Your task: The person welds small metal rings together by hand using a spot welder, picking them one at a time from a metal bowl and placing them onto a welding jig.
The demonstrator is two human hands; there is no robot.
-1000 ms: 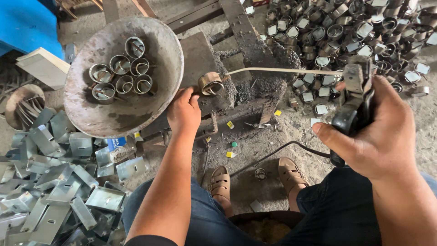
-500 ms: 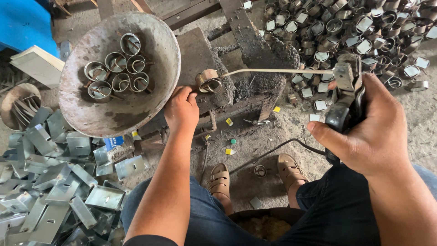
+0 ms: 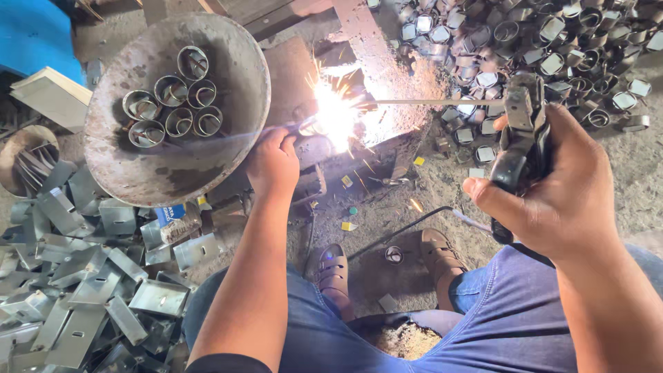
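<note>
Down at floor level, between the person's knees and a dark steel block [image 3: 387,148], a welding arc [image 3: 336,114] flares white with sparks flying off it; the workpiece itself is lost in the glare, so its shape cannot be told. One left hand [image 3: 274,160] is closed in a pinch right beside the arc, apparently steadying the small piece, and is the nearer hand by far; one right hand [image 3: 556,190] is wrapped around a dark electrode holder [image 3: 521,141], well apart to the right. One thin welding rod [image 3: 435,102] runs from the holder leftward to the arc, its long axis nearly level across the view, so the piece lies left of the right hand and just ahead of the left. One rusty round pan [image 3: 138,173] sits to the left, holding six short metal rings [image 3: 173,100]; a heap of similar rings [image 3: 552,48], too many to count, lies at upper right; bent grey sheet brackets [image 3: 76,276] litter the floor at lower left. Two sandalled feet [image 3: 387,266] rest below the block.
</note>
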